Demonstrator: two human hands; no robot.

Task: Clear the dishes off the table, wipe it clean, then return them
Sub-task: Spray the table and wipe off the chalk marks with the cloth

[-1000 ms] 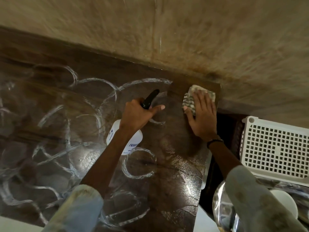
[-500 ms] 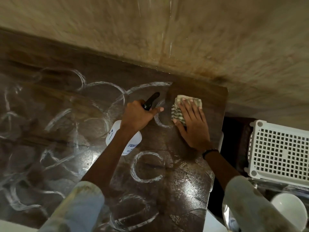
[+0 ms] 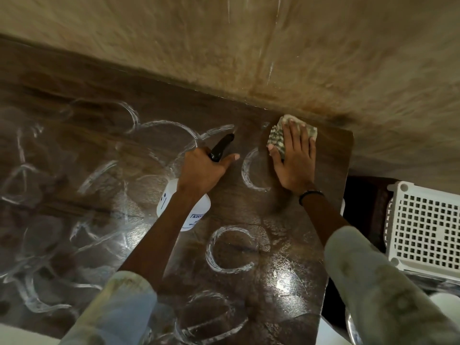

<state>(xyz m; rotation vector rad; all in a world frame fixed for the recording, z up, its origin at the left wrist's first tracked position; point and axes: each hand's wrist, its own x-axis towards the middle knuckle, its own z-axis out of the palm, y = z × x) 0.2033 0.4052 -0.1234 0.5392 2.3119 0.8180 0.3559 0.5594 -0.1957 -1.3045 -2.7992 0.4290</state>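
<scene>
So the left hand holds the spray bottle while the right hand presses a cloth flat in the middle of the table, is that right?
Not quite. The head view shows the right hand pressing the cloth flat at the table's far right corner, next to the wall, not in the middle. The rest holds: the left hand grips the spray bottle.

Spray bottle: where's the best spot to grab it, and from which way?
Probably the narrow neck just under the black trigger head, coming from above and behind, as the left hand grips the spray bottle now. The white body looks too fat for fingers, and the nozzle points away toward the wall.
</scene>
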